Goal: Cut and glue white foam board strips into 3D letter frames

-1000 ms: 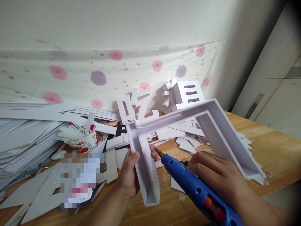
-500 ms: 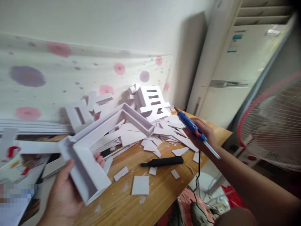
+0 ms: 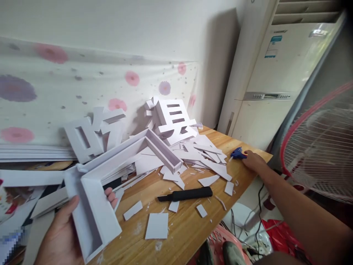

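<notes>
My left hand (image 3: 64,232) grips one leg of a white foam-board channel frame (image 3: 116,165), thumb on the outer wall and fingertips inside; the frame's far corner rests over white scraps. My right hand (image 3: 255,161) reaches out to the table's far right corner and closes on the handle of a blue glue gun (image 3: 237,153), which lies on the wooden table (image 3: 190,228). A black utility knife (image 3: 186,193) lies between the two hands.
White foam-board characters (image 3: 171,119) lean on a flower-patterned sheet at the wall. Offcuts (image 3: 157,225) litter the table. Stacked white boards (image 3: 30,152) lie at left. A standing air conditioner (image 3: 275,73) and a red-rimmed fan (image 3: 320,147) stand at right; cables and red items sit below.
The view swung to the right. My right hand carried the glue gun away from the frame and lowered it onto the table's far right corner. My left hand kept hold of the frame.
</notes>
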The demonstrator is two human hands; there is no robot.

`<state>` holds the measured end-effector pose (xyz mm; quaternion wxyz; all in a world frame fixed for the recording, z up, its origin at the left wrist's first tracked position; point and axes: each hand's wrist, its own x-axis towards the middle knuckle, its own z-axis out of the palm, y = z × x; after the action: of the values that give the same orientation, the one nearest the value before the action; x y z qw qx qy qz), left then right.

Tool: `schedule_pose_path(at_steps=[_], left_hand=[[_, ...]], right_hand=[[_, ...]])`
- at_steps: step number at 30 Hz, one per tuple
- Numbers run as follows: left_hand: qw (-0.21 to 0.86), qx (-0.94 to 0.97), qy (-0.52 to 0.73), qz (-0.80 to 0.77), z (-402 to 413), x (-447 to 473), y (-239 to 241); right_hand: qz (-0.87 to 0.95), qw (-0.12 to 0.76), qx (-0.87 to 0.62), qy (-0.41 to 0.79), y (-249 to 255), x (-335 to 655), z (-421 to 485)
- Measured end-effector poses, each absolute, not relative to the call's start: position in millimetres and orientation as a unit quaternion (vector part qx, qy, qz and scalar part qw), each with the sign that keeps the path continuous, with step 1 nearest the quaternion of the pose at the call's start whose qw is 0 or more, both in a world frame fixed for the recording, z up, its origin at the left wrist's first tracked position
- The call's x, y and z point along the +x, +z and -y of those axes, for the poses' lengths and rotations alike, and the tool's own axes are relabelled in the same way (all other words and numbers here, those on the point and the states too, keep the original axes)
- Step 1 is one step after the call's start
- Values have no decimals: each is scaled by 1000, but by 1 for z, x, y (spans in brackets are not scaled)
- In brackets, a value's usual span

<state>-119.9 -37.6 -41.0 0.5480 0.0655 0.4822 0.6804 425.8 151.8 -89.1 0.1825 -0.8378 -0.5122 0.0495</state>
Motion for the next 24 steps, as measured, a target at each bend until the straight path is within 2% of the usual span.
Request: schedule_pose_path(at_steps=[6,10,12,13,14,16,19,24], left_hand=[[551,55,674,-490,46,-102,-22],[572,81,666,-472,50,-102,-21],[586,99,658,-462,53,-102,-21],[589,111,657,-458,54,-103,-22],[591,125,656,-454,56,-103,-24],[584,157,659,-447,58,-104,-27],[577,201,662,-434,59,-104,-32],[629,252,639,-365,57,-110,-32]], right_hand=[[530,333,-780,-6,-70,380,-128],[621,407,-664,87,-42,308,-104],[678,408,-584,183,-28,270,-86],[690,404,-509,318,-22,254,-75],[689,384,-456,412,-17,240,-65],[698,327,-380,511,-10,221,-48],[727,273,-341,529,-9,210,-37],[664,352,-374,543,-24,215,-46]])
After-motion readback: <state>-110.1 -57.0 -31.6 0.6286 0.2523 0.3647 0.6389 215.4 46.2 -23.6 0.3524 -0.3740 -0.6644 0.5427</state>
